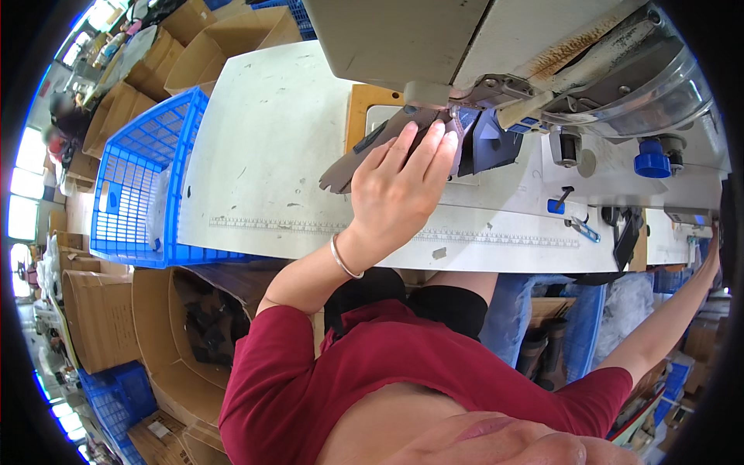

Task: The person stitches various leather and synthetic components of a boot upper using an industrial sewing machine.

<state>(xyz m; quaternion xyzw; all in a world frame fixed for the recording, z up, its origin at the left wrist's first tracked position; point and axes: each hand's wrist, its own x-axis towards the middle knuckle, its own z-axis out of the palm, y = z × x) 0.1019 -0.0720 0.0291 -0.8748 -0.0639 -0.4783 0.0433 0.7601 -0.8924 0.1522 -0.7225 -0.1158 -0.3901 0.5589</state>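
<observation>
My left hand (403,178) lies flat with its fingers stretched out on a brownish-grey cut piece of material (349,170). The fingertips are close to the needle area of a sewing machine (403,39), and the piece's far end runs beneath the machine head. Right beside the fingers, a dark folded piece with blue-violet faces (492,143) sticks out to the right. My right forearm (674,329) stretches far out to the right, past the table's front edge. At the picture's dark rim, the right hand is mostly hidden and its fingers do not show.
A white worktable (263,155) carries a printed ruler strip (310,226). Small snips (585,229) lie near its front right edge. At the left stands a blue plastic crate (143,182), with an open cardboard box (167,349) holding dark scraps below it.
</observation>
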